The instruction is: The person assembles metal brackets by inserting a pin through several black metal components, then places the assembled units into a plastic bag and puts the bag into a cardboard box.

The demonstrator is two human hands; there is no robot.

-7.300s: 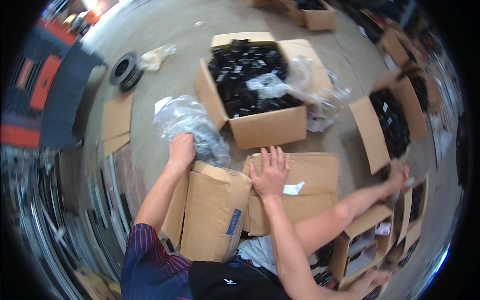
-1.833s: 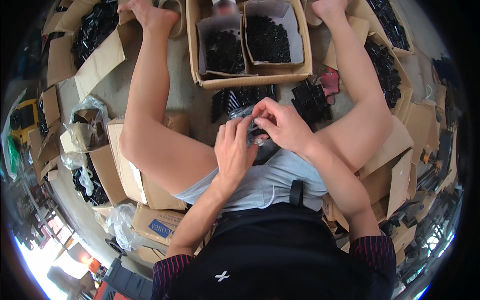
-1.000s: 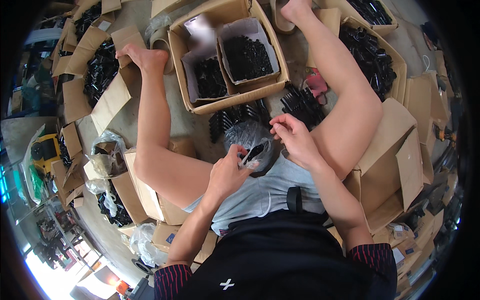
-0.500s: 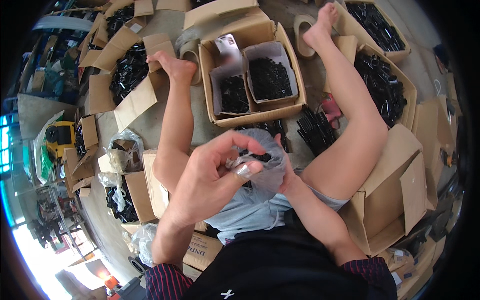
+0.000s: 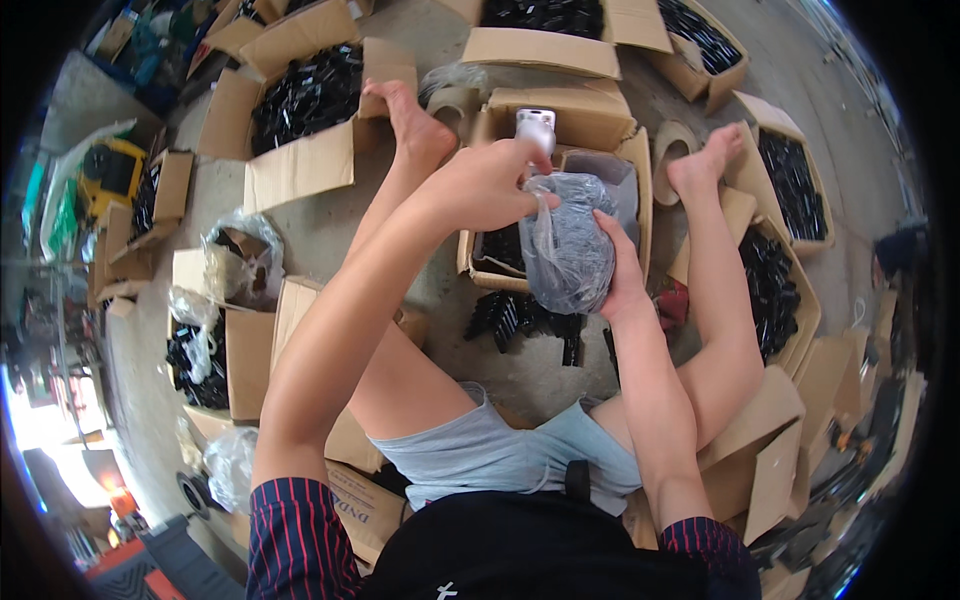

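A clear plastic bag (image 5: 570, 255), bulging with dark contents, hangs over the carton between my legs. My left hand (image 5: 495, 185) pinches the bag's upper left edge. On the other side, my right hand (image 5: 622, 265) wraps around the bag with the thumb toward its top. Beneath the bag, the cardboard carton (image 5: 643, 200) is largely covered; part of a grey inner box (image 5: 625, 180) and some small black pieces (image 5: 500, 245) show beside it. A phone (image 5: 537, 125) stands against the carton's far side.
Loose black plastic parts (image 5: 520, 318) lie on the floor before the carton. Cartons of black parts (image 5: 310, 95) stand around, including a far one (image 5: 543, 15) and one at right (image 5: 770, 290). My bare feet flank the middle carton. An open carton (image 5: 760, 470) sits at lower right.
Both hands have carried the bag forward from over my lap to above the carton. The bag has turned, so its full side now shows instead of its mouth. My view has shifted.
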